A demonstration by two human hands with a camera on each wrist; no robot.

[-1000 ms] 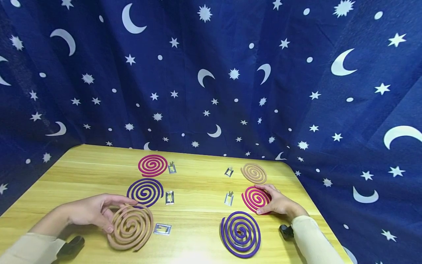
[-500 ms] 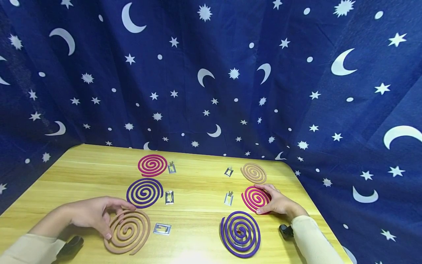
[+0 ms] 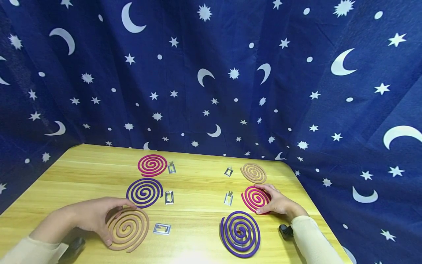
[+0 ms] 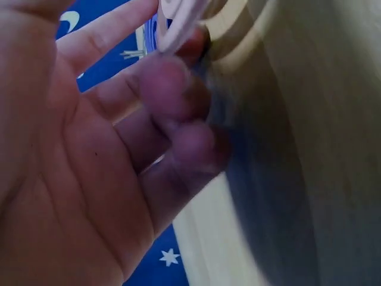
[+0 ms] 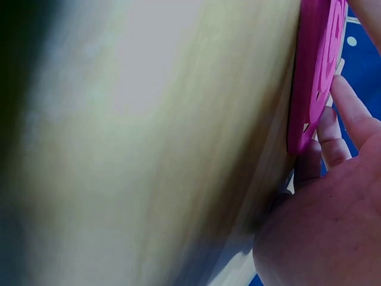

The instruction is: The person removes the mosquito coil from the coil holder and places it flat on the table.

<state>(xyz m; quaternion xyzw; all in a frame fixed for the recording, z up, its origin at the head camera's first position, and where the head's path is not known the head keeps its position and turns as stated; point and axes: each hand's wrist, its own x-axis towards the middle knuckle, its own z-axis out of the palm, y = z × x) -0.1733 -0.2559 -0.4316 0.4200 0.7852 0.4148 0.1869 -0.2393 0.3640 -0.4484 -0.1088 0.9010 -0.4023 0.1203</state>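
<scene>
In the head view, my left hand (image 3: 95,216) spans a tan mosquito coil (image 3: 126,228) at the left front, thumb on its near edge and fingers on the far edge. The left wrist view shows only a blurred piece of that coil past the fingers. On the right, my right hand (image 3: 278,202) holds a pink mosquito coil (image 3: 257,198) by its outer edge, between thumb and fingers. Seen from the right wrist, this pink coil stands edge-on close over the wood, fingers along its rim. A flat metal coil stand (image 3: 162,229) lies just right of the tan coil.
A purple coil (image 3: 241,231) sits over a metal stand at the right front. Another purple coil (image 3: 145,192) and a pink one (image 3: 152,165) lie at left, a tan one (image 3: 254,173) at back right. Several metal stands (image 3: 229,198) lie between the two columns. A starry curtain (image 3: 211,95) hangs behind.
The tan coil in my left hand has come down from a tilted, raised position to lie flatter, slightly to the left. My right hand and the pink coil have stayed in place.
</scene>
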